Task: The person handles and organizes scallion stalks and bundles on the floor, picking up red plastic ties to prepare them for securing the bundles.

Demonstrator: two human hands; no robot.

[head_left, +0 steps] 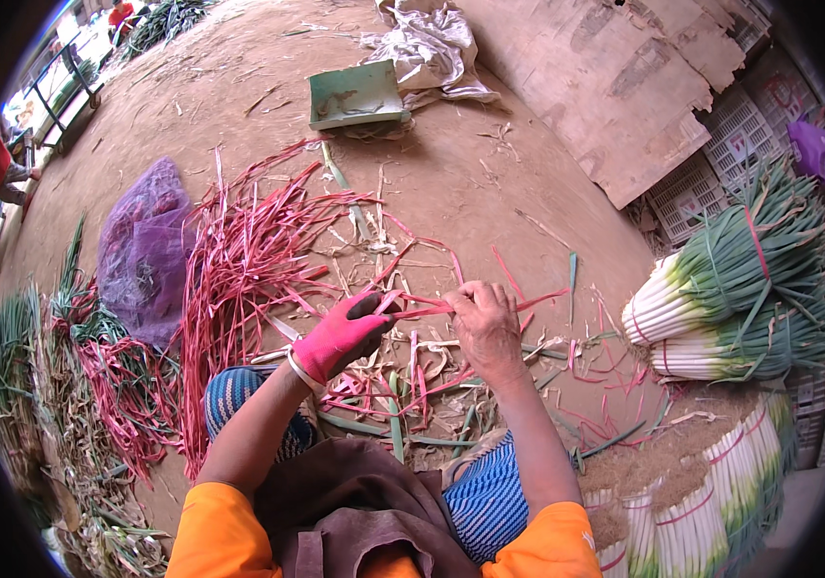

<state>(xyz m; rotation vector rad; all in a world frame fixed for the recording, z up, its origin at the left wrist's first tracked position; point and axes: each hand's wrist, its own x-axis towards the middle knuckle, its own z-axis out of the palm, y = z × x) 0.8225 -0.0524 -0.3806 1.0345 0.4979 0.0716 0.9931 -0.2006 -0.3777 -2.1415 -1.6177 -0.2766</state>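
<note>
A thin red plastic strip [420,312] stretches between my two hands in front of my knees. My left hand [340,337], in a pink glove with dark fingertips, is closed on one part of it. Bare, my right hand [487,326] pinches the strip a little farther along, and its loose end sticks out to the right. Beside my left hand lies a large tangled heap of similar red strips [248,250]. Scraps of red strip and dry leaves [398,376] cover the ground below my hands.
Tied bundles of green onions [749,279] are stacked at right, with more bundles [696,525] at lower right. A purple mesh bag [145,255] and loose onions [13,356] lie left. Farther off are a green curved piece [358,96], white sacking [427,48] and a worn board [615,87].
</note>
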